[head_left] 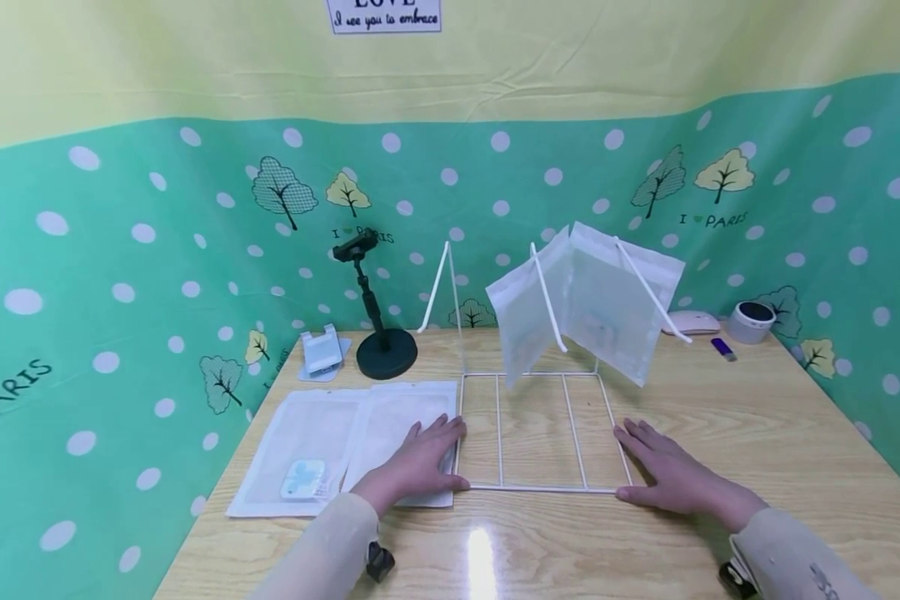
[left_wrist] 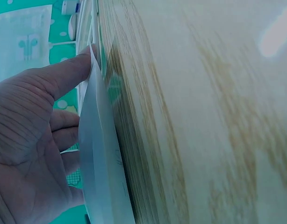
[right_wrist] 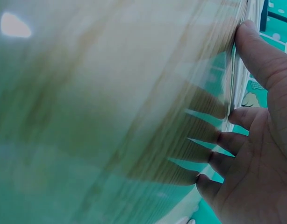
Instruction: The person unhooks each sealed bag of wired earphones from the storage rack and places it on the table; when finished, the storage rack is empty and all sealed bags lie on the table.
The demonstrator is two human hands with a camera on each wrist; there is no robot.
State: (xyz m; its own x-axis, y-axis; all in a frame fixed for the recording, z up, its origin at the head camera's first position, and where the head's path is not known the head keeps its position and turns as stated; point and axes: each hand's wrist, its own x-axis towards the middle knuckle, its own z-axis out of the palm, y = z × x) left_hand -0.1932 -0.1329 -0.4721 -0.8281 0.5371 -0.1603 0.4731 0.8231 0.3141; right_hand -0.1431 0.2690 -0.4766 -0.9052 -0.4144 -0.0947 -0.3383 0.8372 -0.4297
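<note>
A white wire rack (head_left: 540,488) stands on the table, its upright wires ending in slanting prongs. My left hand (head_left: 425,460) touches the left side of its base, thumb at the front corner and fingers spread over a flat white pouch (head_left: 405,408). On the opposite side my right hand (head_left: 667,467) rests against the base, thumb at the front right corner; its fingertips (right_wrist: 209,186) meet the tabletop. Translucent pouches (head_left: 622,308) hang from the prongs, and the left wrist view shows earphones (left_wrist: 27,47) in one. Another flat pouch (head_left: 270,467) holds a blue-and-white packet (head_left: 303,479).
Behind the flat pouches are a pale phone stand (head_left: 322,352) and a black stand with a round base (head_left: 387,354). At the back right lie a computer mouse (head_left: 692,322), a purple USB stick (head_left: 723,349) and a white round device (head_left: 751,323). A patterned curtain (head_left: 195,333) surrounds the wooden table (head_left: 555,550).
</note>
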